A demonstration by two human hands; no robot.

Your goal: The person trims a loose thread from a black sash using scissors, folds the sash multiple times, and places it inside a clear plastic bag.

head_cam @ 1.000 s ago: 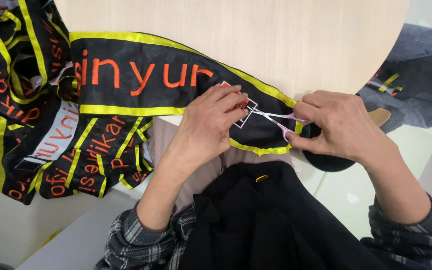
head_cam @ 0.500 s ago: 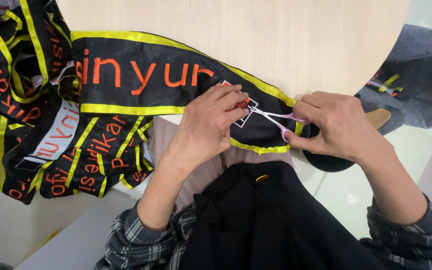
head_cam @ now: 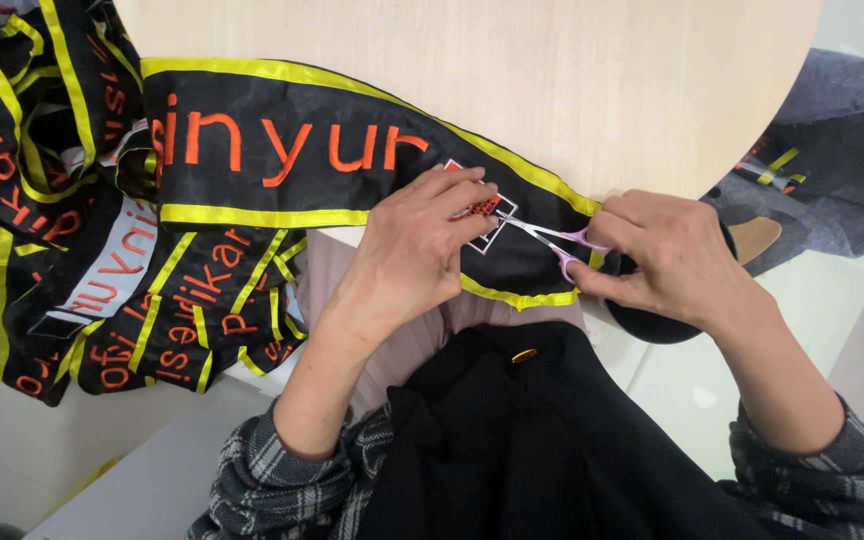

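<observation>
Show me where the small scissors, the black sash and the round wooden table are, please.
small scissors (head_cam: 542, 236), head view, on the metal blades near the pivot.
black sash (head_cam: 252, 185), head view, on the black cloth below the orange letters.
round wooden table (head_cam: 552, 80), head view, on the bare top.

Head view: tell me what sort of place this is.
Probably a sewing or garment-finishing workspace: a black sash with yellow trim on a pale wooden table, the right hand working small pink-handled scissors.
</observation>
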